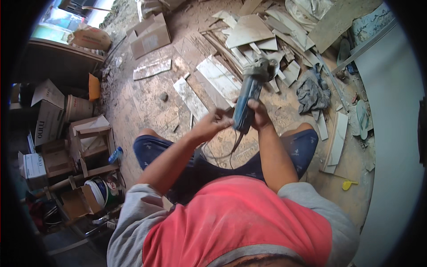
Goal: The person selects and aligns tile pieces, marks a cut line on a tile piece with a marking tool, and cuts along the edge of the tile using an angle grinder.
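Note:
A blue angle grinder (pixel 243 104) is held up between my knees, its grey metal head (pixel 260 69) pointing away from me. My right hand (pixel 260 115) is closed around its body from the right, thumb on top. Close against the left side of the grinder's rear end is my left hand (pixel 211 124), fingers partly bent and apart; its fingertips seem to touch the casing. From the rear end a dark power cord (pixel 235 143) hangs down toward my lap. The disc side of the head is hard to make out.
Broken tile pieces (pixel 220 76) and boards (pixel 250 31) lie in a heap ahead. At right are a grey rag (pixel 312 91), a sandal (pixel 362 119), tile strips (pixel 336 142) and a yellow piece (pixel 348 184). Cardboard boxes (pixel 50 111), a wooden stool (pixel 91 133) and a bucket (pixel 104 190) crowd the left.

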A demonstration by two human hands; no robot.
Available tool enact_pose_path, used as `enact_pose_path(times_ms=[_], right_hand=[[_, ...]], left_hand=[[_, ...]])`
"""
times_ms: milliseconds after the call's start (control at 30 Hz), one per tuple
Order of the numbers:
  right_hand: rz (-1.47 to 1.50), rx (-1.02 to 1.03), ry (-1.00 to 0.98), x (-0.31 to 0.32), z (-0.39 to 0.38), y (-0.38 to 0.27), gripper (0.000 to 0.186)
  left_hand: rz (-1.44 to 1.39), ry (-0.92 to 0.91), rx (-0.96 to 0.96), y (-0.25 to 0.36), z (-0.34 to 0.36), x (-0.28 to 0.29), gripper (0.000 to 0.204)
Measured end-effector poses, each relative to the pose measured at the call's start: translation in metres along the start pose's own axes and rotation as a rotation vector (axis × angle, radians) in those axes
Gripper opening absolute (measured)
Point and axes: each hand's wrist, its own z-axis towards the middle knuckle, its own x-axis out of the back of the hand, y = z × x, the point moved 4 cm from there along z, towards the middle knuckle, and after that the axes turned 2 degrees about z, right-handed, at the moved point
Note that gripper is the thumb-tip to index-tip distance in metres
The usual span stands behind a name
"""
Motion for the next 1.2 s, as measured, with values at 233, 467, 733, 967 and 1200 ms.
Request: enact_pose_path(times_ms=[233,467,733,967,1200], right_hand=[[-0.207,-0.094,-0.386,-0.071,-0.01,0.001,0.064],[-0.646,0.428,0.552,-0.087,0.018,0.006,0.041],[-0.635,0.353,0.521,-0.069,0.024,0.02,0.053],[-0.805,0.229,1.057,-0.052,0.055,0.028,0.065],[-1.088,0.016,1.198,-0.018,0.074,0.02,0.094]], left_hand=[[-0.534,-0.284,-0.289,-0.019,0.001,-0.037,0.063],[0.383,0.394,-0.231,-0.035,0.008,-0.009,0.071],[-0.169,0.059,-0.27,-0.056,0.02,0.011,0.07],[0.013,0.074,-0.194,-0.068,0.035,0.021,0.068],[-0.069,0.038,-0.166,-0.069,0.05,0.026,0.066]])
